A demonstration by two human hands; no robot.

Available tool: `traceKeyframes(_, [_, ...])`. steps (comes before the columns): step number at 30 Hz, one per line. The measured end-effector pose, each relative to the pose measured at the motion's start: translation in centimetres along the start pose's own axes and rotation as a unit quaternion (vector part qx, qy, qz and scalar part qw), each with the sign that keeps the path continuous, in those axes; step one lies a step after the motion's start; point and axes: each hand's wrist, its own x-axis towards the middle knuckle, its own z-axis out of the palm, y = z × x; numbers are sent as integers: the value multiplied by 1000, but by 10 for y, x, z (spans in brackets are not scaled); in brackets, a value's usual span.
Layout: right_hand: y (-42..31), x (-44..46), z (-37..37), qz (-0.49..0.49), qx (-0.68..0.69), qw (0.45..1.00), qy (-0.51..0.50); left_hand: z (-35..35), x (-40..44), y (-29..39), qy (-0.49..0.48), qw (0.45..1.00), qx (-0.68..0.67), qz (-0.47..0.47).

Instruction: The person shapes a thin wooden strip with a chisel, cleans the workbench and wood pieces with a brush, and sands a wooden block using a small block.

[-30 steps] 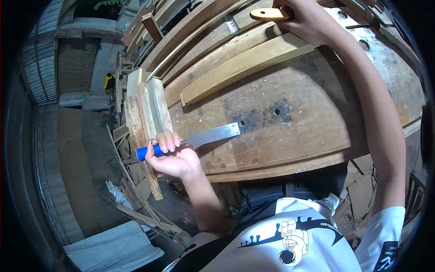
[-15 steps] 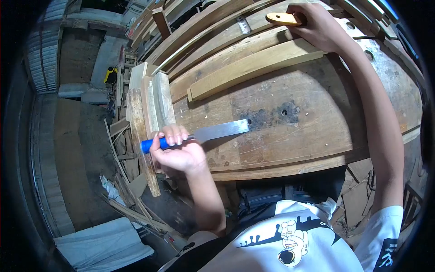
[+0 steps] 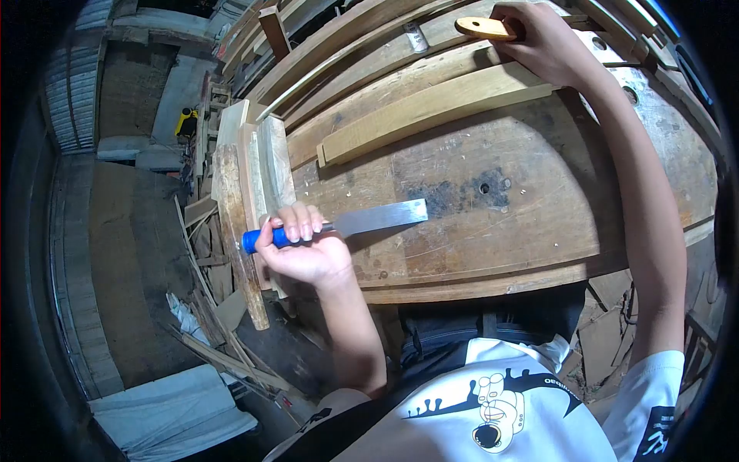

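Blue-handled tool [image 3: 265,238] is gripped in L hand [image 3: 312,250], palm turned up, fingers curled round the handle w/ thumb alongside; its flat metal blade [image 3: 385,216] is pointed across the workbench [image 3: 493,254], broad face shown. Prob. held by the handle so fingers are kept off the edge & the blade can be angled from the wrist. A shadow is cast under it, so it's prob. raised off the wood, tho contact can't be ruled out.

Wooden handle [image 3: 483,28] w/ a hole in its end is grasped in R hand [image 3: 546,46], over by the far side; fingers are partly hidden, & whatever is fixed to the handle is covered by the hand, so type can't be told.

Squared timber [image 3: 431,108] is laid flat b/w the two hands, near end stepped, prob. put lengthwise so it's borne along its full length. Beyond it, a small can [image 3: 416,37] is set among long boards [image 3: 339,77]. Short wood pieces [image 3: 279,158] are lined up by L hand, w/ a rough stick [image 3: 239,254] alongside, prob. put at the bench end so the middle's less crowded.
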Motion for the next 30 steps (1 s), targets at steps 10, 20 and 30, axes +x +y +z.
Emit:
traceKeyframes(10, [5, -1, 2, 2, -4, 1000, 2, -4, 7, 6, 7, 999, 32, 22])
traceKeyframes(20, [26, 6, 20, -136, 0, 989, 64, 10, -8, -4, 14, 1000, 15, -8])
traceKeyframes(30, [24, 6, 19, -131, 16, 990, 50, -1, 5, -3, 25, 1000, 15, 4])
